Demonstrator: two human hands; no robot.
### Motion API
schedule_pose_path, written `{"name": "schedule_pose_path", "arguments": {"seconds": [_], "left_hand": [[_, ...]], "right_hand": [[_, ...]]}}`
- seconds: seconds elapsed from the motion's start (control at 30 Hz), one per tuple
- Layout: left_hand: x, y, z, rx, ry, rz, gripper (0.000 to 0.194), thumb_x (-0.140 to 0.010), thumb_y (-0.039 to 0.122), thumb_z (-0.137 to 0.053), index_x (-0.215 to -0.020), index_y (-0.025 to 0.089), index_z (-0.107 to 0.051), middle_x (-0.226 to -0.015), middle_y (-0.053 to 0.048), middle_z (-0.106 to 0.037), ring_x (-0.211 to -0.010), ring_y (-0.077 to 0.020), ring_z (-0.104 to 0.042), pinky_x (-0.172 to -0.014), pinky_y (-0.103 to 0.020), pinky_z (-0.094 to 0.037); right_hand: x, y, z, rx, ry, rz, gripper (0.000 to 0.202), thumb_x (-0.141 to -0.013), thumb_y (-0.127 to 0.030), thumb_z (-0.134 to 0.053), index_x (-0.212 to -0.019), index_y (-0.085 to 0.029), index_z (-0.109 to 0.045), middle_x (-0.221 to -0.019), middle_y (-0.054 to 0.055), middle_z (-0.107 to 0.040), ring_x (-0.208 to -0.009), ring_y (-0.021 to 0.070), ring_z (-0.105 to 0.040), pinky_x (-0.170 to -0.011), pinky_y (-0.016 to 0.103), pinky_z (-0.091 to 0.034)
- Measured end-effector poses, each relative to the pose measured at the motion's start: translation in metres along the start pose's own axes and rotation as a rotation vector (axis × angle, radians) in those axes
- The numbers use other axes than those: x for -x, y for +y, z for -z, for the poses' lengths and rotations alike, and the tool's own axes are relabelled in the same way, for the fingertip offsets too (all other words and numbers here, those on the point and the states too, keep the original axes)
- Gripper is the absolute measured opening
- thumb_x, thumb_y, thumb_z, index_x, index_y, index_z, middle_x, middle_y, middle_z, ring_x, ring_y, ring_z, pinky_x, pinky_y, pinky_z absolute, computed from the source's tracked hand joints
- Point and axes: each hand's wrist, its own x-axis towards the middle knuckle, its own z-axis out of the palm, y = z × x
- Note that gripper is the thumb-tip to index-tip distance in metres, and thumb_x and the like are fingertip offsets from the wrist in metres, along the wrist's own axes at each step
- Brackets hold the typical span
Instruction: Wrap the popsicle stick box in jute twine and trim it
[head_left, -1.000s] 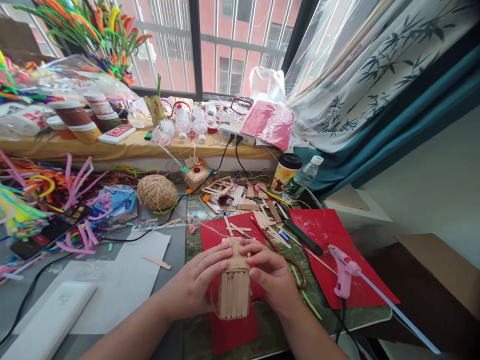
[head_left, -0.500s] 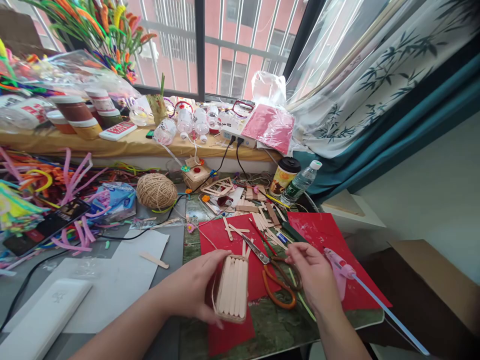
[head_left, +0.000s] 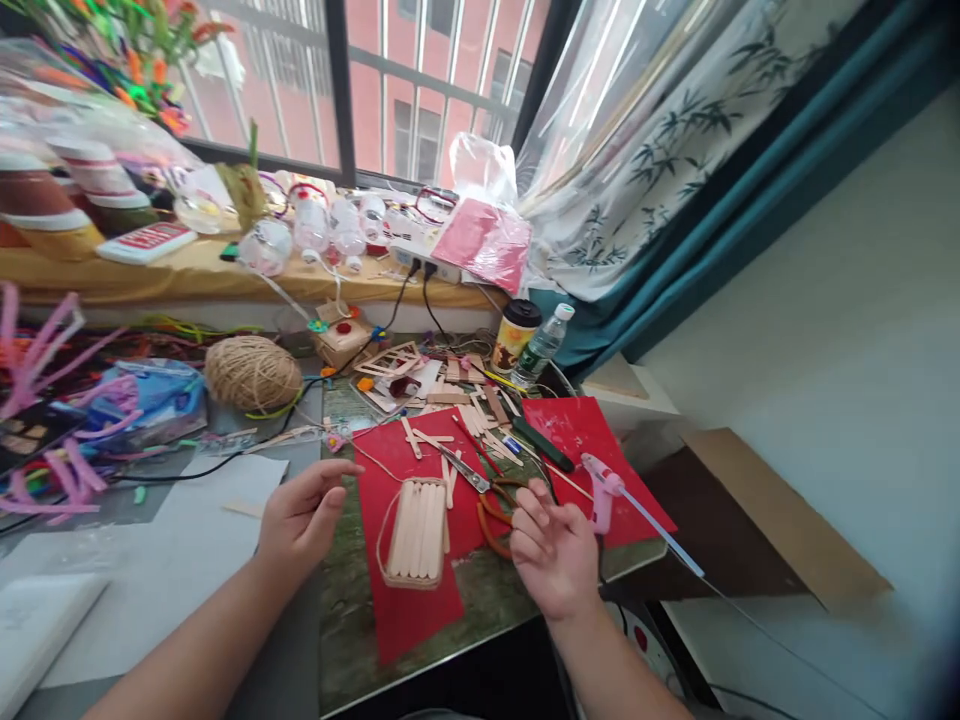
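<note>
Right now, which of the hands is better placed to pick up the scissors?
Probably the right hand: it is beside the orange handles of the scissors. The left hand is farther off, with the wooden-stick block lying between it and them.

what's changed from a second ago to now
Both hands held the stick block a second ago; the right hand came off first, moving right, and is now beside the scissors. The left hand has since let go and drawn left, so the block lies on the red paper. The view has swung right. The glue gun and twine ball stayed put.
</note>
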Motion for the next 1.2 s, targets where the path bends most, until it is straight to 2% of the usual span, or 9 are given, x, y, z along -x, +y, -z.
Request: {"name": "schedule_pose_path", "arguments": {"seconds": [0.13,0.3,0.47,0.8,0.9,0.97,1.03,1.13,1.2], "left_hand": [[-0.005,0.020,0.000,-0.096,-0.091,-0.180,0.026,-0.096,0.040,-0.066,-0.113,0.020,-0.067,-0.065,0.006,-0.044,-0.054,-0.0137,-0.043,-0.055,-0.027,-0.035],[0.002,0.100,-0.014,-0.259,-0.260,-0.411,0.007,-0.101,0.027,-0.059,-0.105,0.025,-0.065,-0.057,0.007,-0.052,-0.049,-0.0133,-0.051,-0.054,-0.027,-0.036],[0.011,0.164,-0.043,-0.280,-0.568,-0.250,0.044,-0.096,0.068,-0.059,-0.085,0.026,-0.057,-0.069,-0.002,-0.065,-0.056,-0.0192,-0.057,-0.054,-0.032,-0.038],[0.024,0.172,-0.050,-0.303,-0.670,-0.276,0.031,-0.109,0.031,-0.041,-0.088,0.024,-0.063,-0.077,-0.004,-0.071,-0.065,-0.0183,-0.064,-0.061,-0.030,-0.043],[0.011,0.153,-0.026,-0.315,-0.520,-0.227,0.040,-0.110,0.034,-0.040,-0.079,0.022,-0.064,-0.070,-0.003,-0.065,-0.063,-0.0169,-0.060,-0.059,-0.028,-0.041],[-0.004,0.128,0.001,-0.266,-0.333,-0.042,0.044,-0.111,0.038,-0.039,-0.085,0.022,-0.072,-0.071,-0.002,-0.067,-0.066,-0.0162,-0.062,-0.063,-0.027,-0.045],[-0.021,0.097,0.031,-0.208,-0.098,0.120,0.044,-0.108,0.046,-0.046,-0.093,0.021,-0.078,-0.072,-0.003,-0.069,-0.068,-0.0166,-0.062,-0.064,-0.027,-0.046],[-0.042,0.053,0.068,0.051,0.406,0.253,0.050,-0.105,0.056,-0.049,-0.106,0.016,-0.079,-0.098,-0.010,-0.079,-0.069,-0.0140,-0.061,-0.063,-0.025,-0.047],[-0.050,0.033,0.085,0.152,0.572,0.315,0.052,-0.100,0.059,-0.057,-0.126,0.018,-0.075,-0.116,-0.011,-0.080,-0.069,-0.0121,-0.062,-0.063,-0.024,-0.047]], "right_hand": [[-0.002,-0.002,-0.002,-0.164,-0.148,0.014,0.026,-0.087,-0.034,-0.067,-0.080,-0.025,-0.044,-0.060,-0.013,-0.033,-0.042,0.0055,-0.007,-0.033,0.013,-0.012],[0.011,0.005,-0.024,-0.169,-0.300,-0.102,0.035,-0.089,-0.043,-0.068,-0.078,-0.026,-0.041,-0.059,-0.014,-0.037,-0.039,0.0041,-0.007,-0.031,0.011,-0.012],[0.033,0.018,-0.052,-0.198,-0.477,-0.275,0.036,-0.087,-0.051,-0.069,-0.080,-0.026,-0.045,-0.063,-0.012,-0.045,-0.038,0.0027,-0.014,-0.031,0.011,-0.016],[0.039,0.018,-0.061,0.023,-0.552,-0.241,0.016,-0.096,-0.040,-0.067,-0.100,-0.024,-0.063,-0.084,-0.006,-0.066,-0.033,-0.0005,-0.023,-0.029,0.012,-0.029],[0.034,0.004,-0.049,0.218,-0.434,-0.126,0.020,-0.090,-0.040,-0.074,-0.102,-0.024,-0.070,-0.093,0.001,-0.073,-0.051,0.0081,-0.058,-0.047,0.021,-0.054],[0.029,-0.012,-0.035,0.406,-0.266,0.054,0.020,-0.086,-0.037,-0.079,-0.100,-0.024,-0.075,-0.095,0.004,-0.078,-0.084,0.0197,-0.076,-0.077,0.034,-0.066],[0.023,-0.031,-0.018,0.551,-0.073,0.193,0.013,-0.085,-0.030,-0.079,-0.097,-0.025,-0.078,-0.096,0.004,-0.081,-0.096,0.0231,-0.078,-0.094,0.041,-0.064],[0.015,-0.050,0.006,0.571,0.134,0.265,0.016,-0.092,-0.031,-0.074,-0.105,-0.025,-0.080,-0.109,0.007,-0.082,-0.094,0.0215,-0.078,-0.091,0.040,-0.065],[0.014,-0.050,0.015,0.536,0.209,0.268,0.021,-0.093,-0.035,-0.075,-0.110,-0.024,-0.081,-0.112,0.008,-0.082,-0.095,0.0211,-0.078,-0.090,0.039,-0.065]]}}
